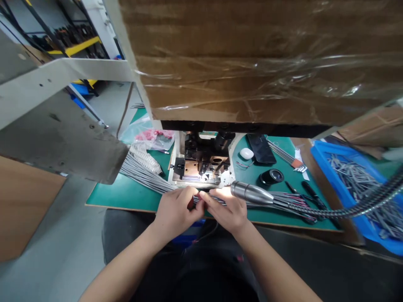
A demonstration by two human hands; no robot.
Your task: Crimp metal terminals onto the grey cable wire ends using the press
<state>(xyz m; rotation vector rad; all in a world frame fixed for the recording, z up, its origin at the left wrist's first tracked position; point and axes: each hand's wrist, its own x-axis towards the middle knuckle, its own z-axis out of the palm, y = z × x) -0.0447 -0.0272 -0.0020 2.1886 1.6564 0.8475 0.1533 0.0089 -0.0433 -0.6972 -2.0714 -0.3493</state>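
A worker's left hand (178,209) and right hand (230,208) curl nearly together at grey cables (143,178) on the green table (116,195), before a machine (191,169); their exact grip is hidden. Steady handling under the lamp (250,192) likely serves best.

Grey floor (75,226) — yellow-beamed shelving (82,46) beyond.

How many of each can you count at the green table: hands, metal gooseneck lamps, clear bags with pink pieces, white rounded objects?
Hands: 2 (left hand, right hand)
Metal gooseneck lamp: 1
Clear bag with pink pieces: 1
White rounded object: 1
Total: 5
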